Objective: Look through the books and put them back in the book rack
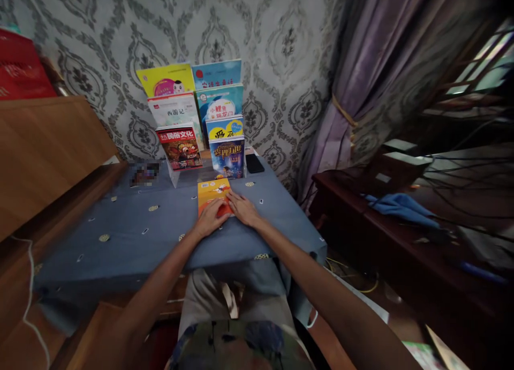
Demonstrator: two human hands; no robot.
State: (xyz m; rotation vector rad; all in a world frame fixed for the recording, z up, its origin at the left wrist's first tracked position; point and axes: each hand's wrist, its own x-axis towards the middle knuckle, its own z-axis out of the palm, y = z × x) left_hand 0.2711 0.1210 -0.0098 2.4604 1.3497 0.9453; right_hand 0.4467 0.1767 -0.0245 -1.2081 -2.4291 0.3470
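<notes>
Orange book (pixel 212 190) lies flat on the bench (pixel 132 236), cover up, at 12 o'clock from me, about mid-bench on the blue-grey tablecloth. Both grips rest on its near end.

Left grip (pixel 211 217): palm down, fingers loosely apart, lying over the book's near left corner, about 7 o'clock on the cover. Nothing clamped in it.

Right grip (pixel 243 208): palm down, fingers stretched flat and apart, along the book's right edge at about 4 o'clock. Nothing clamped here either. Fingertips of the two grips meet or nearly meet over the cover; cannot tell which.

At 12 o'clock from the orange book, just beyond it: a clear stepped rack (pixel 176 177) against the wall, books upright in two columns.
- Front row: red-topped book (pixel 180 148) at 11 o'clock, dark blue book (pixel 227 157) straight ahead.
- Top row: yellow book (pixel 166 80) and teal book (pixel 217 73), side by side.

Black phone (pixel 254 163) lies flat on the bench at 1 o'clock, just beside the rack's right end.

Wooden headboard (pixel 48 145) at 9 o'clock, along the bench's left side. Purple curtain (pixel 361 91) at 2 o'clock, tied back. Dark side table (pixel 345 198) at 3 o'clock, a blue rag (pixel 397 205) heaped on it, well apart from the book.
</notes>
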